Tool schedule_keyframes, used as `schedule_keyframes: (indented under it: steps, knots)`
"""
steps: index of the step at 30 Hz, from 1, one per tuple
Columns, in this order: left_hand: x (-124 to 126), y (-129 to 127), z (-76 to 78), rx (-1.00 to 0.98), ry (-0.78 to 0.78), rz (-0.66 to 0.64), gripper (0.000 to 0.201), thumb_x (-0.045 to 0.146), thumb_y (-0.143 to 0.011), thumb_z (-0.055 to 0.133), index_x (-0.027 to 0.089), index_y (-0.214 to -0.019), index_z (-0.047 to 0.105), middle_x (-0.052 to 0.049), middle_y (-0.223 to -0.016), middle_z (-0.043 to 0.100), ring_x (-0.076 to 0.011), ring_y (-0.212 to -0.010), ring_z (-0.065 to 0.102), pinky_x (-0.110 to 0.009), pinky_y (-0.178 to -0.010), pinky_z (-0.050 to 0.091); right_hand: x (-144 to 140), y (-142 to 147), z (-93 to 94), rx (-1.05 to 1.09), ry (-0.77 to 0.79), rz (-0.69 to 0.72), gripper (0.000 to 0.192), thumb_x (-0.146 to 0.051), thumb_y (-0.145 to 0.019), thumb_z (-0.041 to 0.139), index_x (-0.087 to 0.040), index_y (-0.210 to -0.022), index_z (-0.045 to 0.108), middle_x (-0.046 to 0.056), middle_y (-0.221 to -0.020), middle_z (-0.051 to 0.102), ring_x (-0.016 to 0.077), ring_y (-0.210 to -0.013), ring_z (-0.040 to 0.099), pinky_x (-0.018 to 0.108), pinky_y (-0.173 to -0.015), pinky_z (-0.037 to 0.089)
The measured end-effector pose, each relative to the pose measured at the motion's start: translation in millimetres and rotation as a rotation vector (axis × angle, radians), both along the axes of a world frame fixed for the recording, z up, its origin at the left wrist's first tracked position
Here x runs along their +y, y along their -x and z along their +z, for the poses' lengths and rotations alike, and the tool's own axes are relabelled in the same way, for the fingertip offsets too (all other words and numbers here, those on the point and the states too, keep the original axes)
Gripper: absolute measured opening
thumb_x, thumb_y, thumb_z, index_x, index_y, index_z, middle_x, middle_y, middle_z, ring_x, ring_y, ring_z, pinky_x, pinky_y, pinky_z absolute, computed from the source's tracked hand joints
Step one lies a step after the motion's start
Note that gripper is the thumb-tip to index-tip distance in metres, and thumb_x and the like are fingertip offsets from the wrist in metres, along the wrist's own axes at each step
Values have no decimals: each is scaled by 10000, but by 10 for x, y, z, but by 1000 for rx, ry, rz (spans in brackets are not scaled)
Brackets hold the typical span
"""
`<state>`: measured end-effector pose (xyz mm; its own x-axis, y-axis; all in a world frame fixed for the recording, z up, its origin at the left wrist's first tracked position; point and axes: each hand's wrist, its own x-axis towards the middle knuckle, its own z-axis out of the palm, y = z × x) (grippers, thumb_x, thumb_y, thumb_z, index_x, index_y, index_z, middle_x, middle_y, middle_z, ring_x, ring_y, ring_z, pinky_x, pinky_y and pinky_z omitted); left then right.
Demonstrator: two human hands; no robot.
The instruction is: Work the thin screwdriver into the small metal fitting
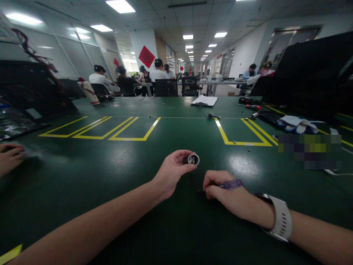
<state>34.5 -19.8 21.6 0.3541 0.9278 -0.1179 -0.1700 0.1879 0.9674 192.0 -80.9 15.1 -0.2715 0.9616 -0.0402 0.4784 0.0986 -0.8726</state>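
Observation:
My left hand (pixel 176 167) is closed around a short cylindrical metal part (pixel 193 159). Its round, silver-rimmed end faces me, and small shapes show inside the opening. Lower and to the right, my right hand (pixel 220 186) grips a small screwdriver (pixel 231 184) with a see-through purple handle. The handle lies back across the hand, and a dark tip pokes out past the fingertips, close above the green table (pixel 132 228). The screwdriver and the metal part are apart. Most of the screwdriver's shaft is hidden by my fingers.
Yellow tape outlines (pixel 245 143) mark the table. Beyond them lie a small metal part (pixel 213 115) and a clipboard with paper (pixel 204 100). At right are a red-and-black screwdriver (pixel 253 107) and white-blue gloves (pixel 298 124). Another person's hand (pixel 11 156) rests at the left edge.

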Motion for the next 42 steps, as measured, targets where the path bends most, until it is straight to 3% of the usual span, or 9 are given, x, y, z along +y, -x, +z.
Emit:
schedule_keyframes:
  steps: [8,13,16,22,42]
  knots:
    - [58,3,13,-115,86,-54,255,32,-741,611,124,-977,580,-80,-1009,638,-179,-923,629,-305,-825,512,-64,-24,-1,-72,-231,-10,141,-112,-768,465,-179,-686,556,-9,-666,592,127,-638,551,247,-590,408]
    - [66,29,-31,-61,71,-99,312,56,-710,659,131,-1007,602,-71,-968,653,-153,-878,631,-299,-841,501,-110,-44,9,-7,-529,-113,137,-160,-820,437,-195,-744,545,16,-706,588,141,-654,554,265,-604,423]
    - [41,29,-44,-6,56,-110,346,54,-654,708,127,-975,601,-69,-952,658,-144,-821,639,-310,-825,504,-102,-44,-2,-18,-622,-161,118,-149,-831,441,-200,-788,539,21,-724,582,143,-660,553,262,-599,426]
    - [-2,20,-40,29,19,-118,335,70,-595,753,119,-860,556,-81,-977,661,-154,-805,647,-312,-766,517,-68,-42,-64,-74,-612,-146,104,-139,-842,460,-204,-838,541,14,-769,580,137,-677,547,252,-606,423]
    - [-135,-12,40,111,-96,-98,221,118,-657,680,113,-876,652,-74,-908,695,-167,-803,655,-308,-746,526,-77,-4,-32,-124,-680,-56,141,-93,-835,437,-209,-861,514,30,-785,574,147,-700,550,272,-629,449]
